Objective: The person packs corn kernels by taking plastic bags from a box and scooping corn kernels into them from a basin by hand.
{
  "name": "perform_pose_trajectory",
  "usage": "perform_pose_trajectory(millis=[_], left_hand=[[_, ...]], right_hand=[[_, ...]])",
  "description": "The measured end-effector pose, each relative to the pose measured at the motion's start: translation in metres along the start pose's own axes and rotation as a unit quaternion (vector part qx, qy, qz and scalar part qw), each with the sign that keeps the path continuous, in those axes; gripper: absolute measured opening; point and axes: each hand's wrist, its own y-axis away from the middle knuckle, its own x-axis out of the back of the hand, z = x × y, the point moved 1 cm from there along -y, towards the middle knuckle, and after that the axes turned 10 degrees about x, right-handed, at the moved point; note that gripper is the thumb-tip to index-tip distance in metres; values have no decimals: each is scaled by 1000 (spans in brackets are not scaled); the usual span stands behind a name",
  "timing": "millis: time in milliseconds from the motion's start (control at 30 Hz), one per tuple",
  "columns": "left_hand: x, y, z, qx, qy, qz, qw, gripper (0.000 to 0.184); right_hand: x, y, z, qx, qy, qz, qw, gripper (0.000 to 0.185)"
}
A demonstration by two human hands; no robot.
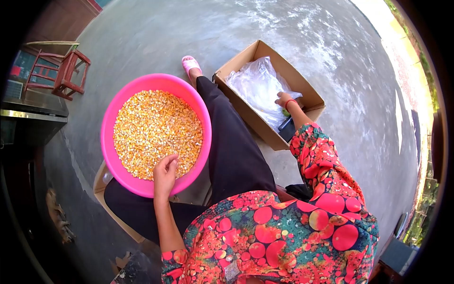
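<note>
A round pink basin (108, 142) full of loose yellow corn kernels (153, 128) rests by my lap at the left. Over the kernels near the basin's front edge is my left hand (165, 174), its fingers curled together; anything between them is too small to make out. My right hand (286, 100) reaches into an open cardboard box (246, 113), its fingers closed at the edge of a clear plastic bag (257, 85). A dark flat object (286, 128) lies in the box below my right wrist.
A red wooden chair (71, 73) stands at the upper left, beside a dark table (35, 106). Part of another cardboard piece (113, 213) shows under the basin. An animal (57, 215) lies on the floor at the lower left. My foot in a pink slipper (189, 63) is between basin and box.
</note>
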Motion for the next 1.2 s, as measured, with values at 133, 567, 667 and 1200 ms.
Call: perform_pose_trajectory(millis=[133, 567, 667, 1200], left_hand=[[0, -3, -6, -9, -4, -4, 1000, 21], [-1, -11, -9, -26, 42, -25, 998, 21], [0, -14, -9, -16, 36, -33, 999, 21], [-3, -14, -8, -31, 59, -30, 997, 21]], right_hand=[[6, 5, 24, 22, -136, 244, 960, 17], [87, 56, 27, 55, -335, 345, 875, 19], [113, 63, 2, 86, -391, 342, 850, 17], [184, 61, -90, 200, -276, 391, 855, 14]])
